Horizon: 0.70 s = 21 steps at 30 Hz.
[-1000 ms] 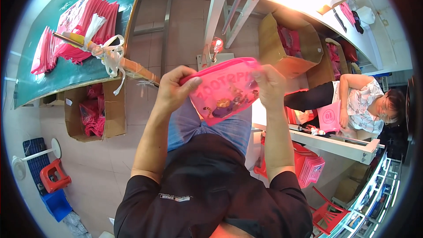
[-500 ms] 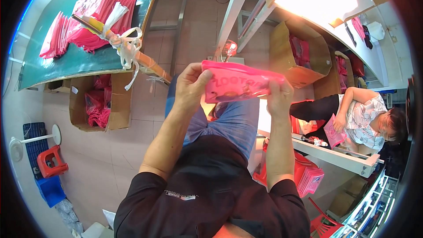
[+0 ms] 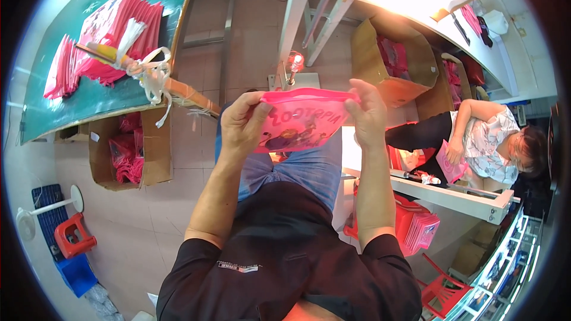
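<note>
A pink pouch (image 3: 304, 123) with printed cartoon figures hangs in front of me above my jeans, its top edge spread wide and gaping a little. My left hand (image 3: 241, 123) pinches its upper left corner between thumb and fingers. At the upper right corner, my right hand (image 3: 369, 114) grips it the same way. Just beyond the pouch stands a small lit red lamp (image 3: 295, 62) on a metal stand, touched by neither hand.
At the far left, stacks of pink pouches (image 3: 113, 35) lie on a green table (image 3: 44, 116). Cardboard boxes (image 3: 157, 148) with pink goods stand below it and at the far right (image 3: 369, 53). A co-worker (image 3: 485, 134) sits right, holding something pink. A wooden pole (image 3: 190, 95) juts from the table.
The pouch has tilted so more of its printed face shows, and its top edge has opened. Both hands have shifted slightly left, and the right hand has risen.
</note>
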Each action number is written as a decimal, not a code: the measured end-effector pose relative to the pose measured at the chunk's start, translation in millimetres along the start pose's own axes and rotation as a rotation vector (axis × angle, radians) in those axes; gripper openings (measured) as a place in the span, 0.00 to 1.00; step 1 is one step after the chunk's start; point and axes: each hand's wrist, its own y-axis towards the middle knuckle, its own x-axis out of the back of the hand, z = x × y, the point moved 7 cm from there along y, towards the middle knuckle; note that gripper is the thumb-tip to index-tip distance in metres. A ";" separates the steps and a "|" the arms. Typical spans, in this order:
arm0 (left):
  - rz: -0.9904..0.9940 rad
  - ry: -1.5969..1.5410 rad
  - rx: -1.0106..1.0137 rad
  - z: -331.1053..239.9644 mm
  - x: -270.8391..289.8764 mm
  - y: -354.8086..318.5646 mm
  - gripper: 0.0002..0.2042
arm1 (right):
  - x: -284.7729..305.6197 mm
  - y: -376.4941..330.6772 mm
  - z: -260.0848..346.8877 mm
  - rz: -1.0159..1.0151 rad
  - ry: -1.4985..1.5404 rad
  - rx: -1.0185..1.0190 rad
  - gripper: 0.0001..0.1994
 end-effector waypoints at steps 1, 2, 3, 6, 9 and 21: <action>0.031 -0.010 -0.013 2.7 0.6 -1.2 0.06 | -0.6 -1.4 -1.3 0.041 0.043 -0.019 0.24; 0.048 -0.017 -0.010 5.2 1.5 -2.0 0.06 | -3.9 -3.0 -2.1 0.082 0.090 -0.037 0.24; -0.002 -0.083 0.022 9.5 6.5 -2.3 0.06 | -11.1 -2.7 -1.0 0.090 0.243 -0.067 0.22; -0.011 -0.110 0.047 22.7 17.4 -0.2 0.07 | -10.6 -7.8 -5.7 0.074 0.239 -0.063 0.20; -0.011 -0.180 0.091 33.2 15.4 3.5 0.08 | -17.5 -11.2 2.2 0.000 0.214 -0.001 0.14; 0.233 0.496 -0.300 -28.2 -77.7 -13.5 0.29 | -75.9 -33.7 21.2 -0.074 -0.024 0.088 0.15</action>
